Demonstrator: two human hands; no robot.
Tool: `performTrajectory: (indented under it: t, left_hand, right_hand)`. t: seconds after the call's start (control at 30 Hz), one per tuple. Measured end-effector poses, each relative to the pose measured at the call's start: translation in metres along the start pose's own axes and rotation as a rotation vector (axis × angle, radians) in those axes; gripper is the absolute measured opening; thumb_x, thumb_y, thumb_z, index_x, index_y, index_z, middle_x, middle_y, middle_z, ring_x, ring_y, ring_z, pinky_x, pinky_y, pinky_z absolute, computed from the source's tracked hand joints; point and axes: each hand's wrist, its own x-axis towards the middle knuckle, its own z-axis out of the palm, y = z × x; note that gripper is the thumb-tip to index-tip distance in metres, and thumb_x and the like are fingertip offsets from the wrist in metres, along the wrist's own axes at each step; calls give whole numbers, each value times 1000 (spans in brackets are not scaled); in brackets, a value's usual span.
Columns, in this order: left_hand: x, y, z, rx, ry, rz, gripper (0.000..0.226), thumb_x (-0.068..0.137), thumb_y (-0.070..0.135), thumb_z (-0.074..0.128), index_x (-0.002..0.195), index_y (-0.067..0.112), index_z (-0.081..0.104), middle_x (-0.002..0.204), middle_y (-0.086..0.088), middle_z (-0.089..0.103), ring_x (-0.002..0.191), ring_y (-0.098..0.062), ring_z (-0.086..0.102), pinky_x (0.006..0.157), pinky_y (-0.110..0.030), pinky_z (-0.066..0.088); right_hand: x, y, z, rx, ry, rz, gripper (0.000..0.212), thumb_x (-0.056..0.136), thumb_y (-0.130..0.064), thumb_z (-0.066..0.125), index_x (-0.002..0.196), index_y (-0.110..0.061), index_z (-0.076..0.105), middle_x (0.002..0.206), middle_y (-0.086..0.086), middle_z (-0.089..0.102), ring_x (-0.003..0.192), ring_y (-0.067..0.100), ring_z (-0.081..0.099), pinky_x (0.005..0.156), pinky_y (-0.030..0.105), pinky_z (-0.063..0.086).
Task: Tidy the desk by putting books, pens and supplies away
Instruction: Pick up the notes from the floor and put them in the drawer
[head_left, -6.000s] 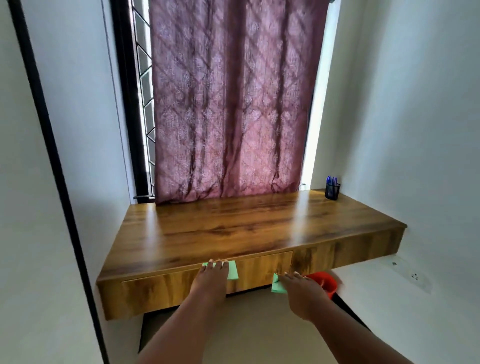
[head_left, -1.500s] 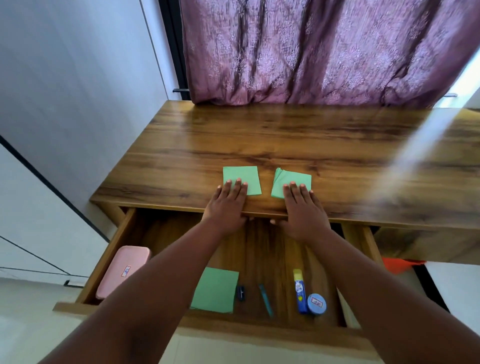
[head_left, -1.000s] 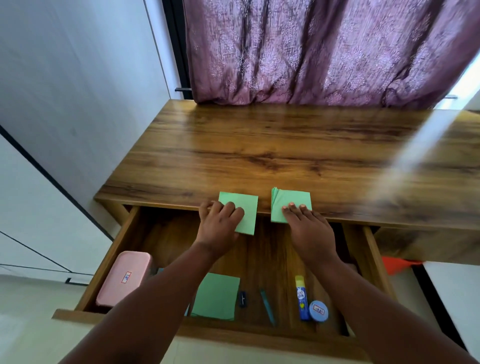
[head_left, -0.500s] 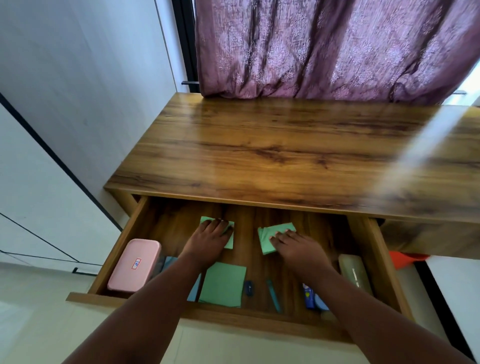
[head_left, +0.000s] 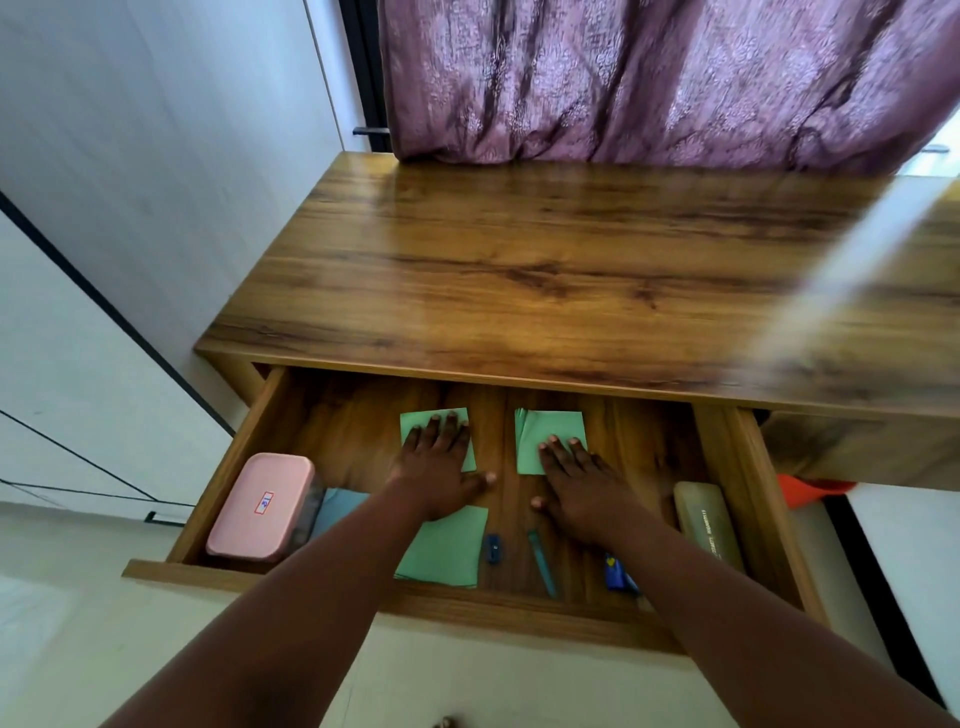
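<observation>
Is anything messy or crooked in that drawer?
A little. The right green paper stack is fanned out, its sheets not lined up, unlike the neat left green paper. The teal pen lies loose and slanted on the drawer floor. Nothing looks spilled or broken.

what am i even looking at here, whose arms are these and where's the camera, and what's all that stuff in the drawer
There is no machine here: these are a person's two bare arms, filmed by a wide-angle camera worn on their head, looking forward and down. That is why the arms reach in from the bottom of the picture.

They stand at a wooden desk with its drawer pulled open. The left hand lies flat on one green paper pad, and the right hand lies flat on a second green pad; both pads are on the drawer floor. Neither hand grips anything.

Also in the drawer: a pink case on the left, a larger green sheet, a teal pen, a small blue item and a tan case on the right.
</observation>
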Motion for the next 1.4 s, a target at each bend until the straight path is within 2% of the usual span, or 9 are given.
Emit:
performTrajectory:
  t: [0.4,0.57,0.7,0.9,1.07,1.13,1.2,1.23,1.4]
  left_hand:
    - [-30,23,-11,58,81,38,86,90,70,15,152,16,-6,161,-7,-9,148,-25,-9,120,-43,-3]
    - [-59,30,-17,92,116,39,108,65,78,-15,152,16,-3,161,-6,-6,148,-25,-7,119,-44,-3]
    - [-76,26,-22,102,157,64,120,55,80,-30,153,17,0,162,-5,-3,148,-24,-5,120,-44,-2]
    - [-115,13,-34,86,219,65,124,52,81,-34,153,20,3,162,-3,-1,148,-24,-4,118,-43,-3]
    - [-159,4,-20,-20,238,47,122,53,83,-30,153,23,3,162,-2,-4,148,-25,-7,119,-46,-3]
    - [-169,1,-8,-51,235,37,119,55,82,-30,153,24,3,162,-1,-3,148,-25,-8,119,-46,-4]
    - [-172,0,1,-60,253,20,119,55,80,-34,153,25,4,162,0,-2,148,-24,-8,119,-48,-5]
    - [-172,1,3,-47,271,17,117,56,78,-35,153,26,5,162,1,-1,148,-24,-8,119,-49,-6]
    - [-168,3,3,14,333,15,104,67,76,-28,152,28,7,162,2,1,148,-24,-7,118,-52,-8]
  right_hand:
    - [-26,4,-6,13,78,4,69,99,-50,24,151,-14,-5,160,4,-7,147,22,-10,118,39,0]
    - [-56,-4,-17,47,149,-8,65,99,-49,19,151,-15,-1,161,4,-3,147,23,-9,119,41,4]
    - [-78,-15,-26,58,203,6,64,100,-48,19,151,-15,1,161,3,-1,147,22,-8,118,40,5]
    - [-121,-45,-28,157,302,113,62,100,-48,21,152,-18,5,161,1,5,147,21,-5,117,38,4]
    - [-148,-73,-7,138,288,175,66,98,-53,17,152,-17,5,161,1,4,148,22,-5,117,38,4]
    - [-158,-85,0,139,276,171,80,88,-65,-2,152,-17,4,161,0,2,148,21,-5,117,38,5]
    - [-163,-90,6,130,295,165,114,60,-74,-32,152,-18,6,161,-1,4,148,21,-5,117,36,4]
    - [-163,-90,10,124,317,171,122,53,-73,-38,152,-19,8,161,-1,6,148,21,-4,116,35,3]
    - [-154,-83,18,80,378,146,94,76,-66,-21,152,-20,9,161,0,9,148,23,-3,110,33,-1]
